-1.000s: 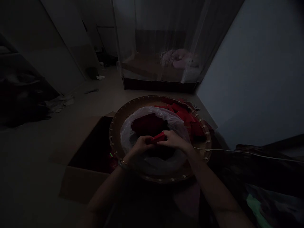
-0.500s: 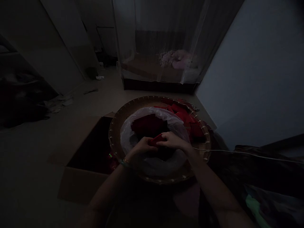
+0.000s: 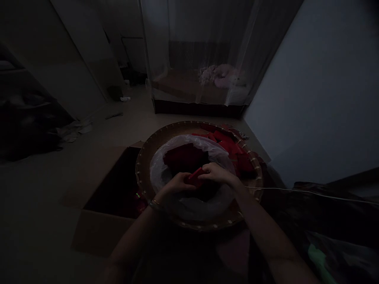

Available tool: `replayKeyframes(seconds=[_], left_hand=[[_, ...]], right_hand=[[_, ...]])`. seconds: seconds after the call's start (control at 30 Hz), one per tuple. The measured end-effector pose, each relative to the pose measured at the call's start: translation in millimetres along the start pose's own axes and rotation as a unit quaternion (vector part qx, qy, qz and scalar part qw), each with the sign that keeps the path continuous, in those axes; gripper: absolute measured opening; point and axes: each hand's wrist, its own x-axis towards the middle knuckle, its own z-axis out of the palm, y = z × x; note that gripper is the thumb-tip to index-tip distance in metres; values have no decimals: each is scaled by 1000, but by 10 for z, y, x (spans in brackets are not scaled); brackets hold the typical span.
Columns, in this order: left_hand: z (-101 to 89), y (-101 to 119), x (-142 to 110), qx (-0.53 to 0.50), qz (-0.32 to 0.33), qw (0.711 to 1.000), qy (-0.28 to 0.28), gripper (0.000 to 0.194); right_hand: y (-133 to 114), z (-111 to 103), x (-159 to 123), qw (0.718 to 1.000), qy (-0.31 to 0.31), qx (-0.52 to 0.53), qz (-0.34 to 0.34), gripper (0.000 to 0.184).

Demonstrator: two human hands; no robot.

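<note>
Between my two hands is a small, flat red piece (image 3: 195,176), perhaps folded paper or cloth; the dim light hides its exact kind. My left hand (image 3: 179,182) pinches its left end, and my right hand (image 3: 214,173) grips its upper right end. Both are held over an open clear plastic bag (image 3: 160,167) with dark red pieces (image 3: 185,156) inside. The bag sits in a round woven bamboo tray (image 3: 144,157). More bright red pieces (image 3: 226,140) lie loose on the tray's far right side.
An open cardboard box (image 3: 97,228) stands at the tray's left, with something shiny red in it. A thin white cord (image 3: 284,189) runs off to the right. Behind is a bed under a net curtain (image 3: 189,86); a pale wall (image 3: 319,79) rises at the right.
The red piece has tilted slightly between my fingers, its right end now pointing up more. Both hands stay over the bag, with only small finger shifts.
</note>
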Motion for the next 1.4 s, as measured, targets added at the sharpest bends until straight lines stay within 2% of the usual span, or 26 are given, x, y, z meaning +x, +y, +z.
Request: replayKeyframes(seconds=[0.1,0.17,0.23,0.4,0.53,0.63,0.73,0.93,1.07,1.17,1.27,1.33,1.4], left_hand=[[36,5,59,-67,-24,997,24,43],[56,0,99,-104,-27,992,61,44],[72,-8,128,-135,-30,986,89,45],[96,-19,157,-179,-37,975,125,44],[96,-30,173,-171,-32,967,187,41],[94,-38,172,-184,-30,960,209,41],[91,-33,159,-196,-31,959,200,40],[89,4,131,-204,-47,967,145,45],[103,-31,150,-190,-40,971,140,46],[113,-83,176,-179,-41,973,138,48],[108,-106,178,-195,-49,967,159,47],[99,-99,163,-207,-55,963,167,44],[92,-88,146,-226,-61,959,162,41]], right_hand=[[28,29,79,998,60,-11,-24,21],[46,80,126,988,148,33,-11,36],[62,151,151,978,194,77,21,49],[80,274,150,979,165,98,69,25],[87,294,171,978,166,115,56,26],[105,340,191,970,167,159,70,29],[127,393,191,964,171,189,78,32],[152,400,179,961,198,180,66,35],[171,456,203,957,203,191,77,36],[182,494,231,962,210,162,63,38],[222,436,216,963,247,102,34,39],[281,355,157,962,273,11,-1,32],[361,289,65,955,265,-132,-14,26]])
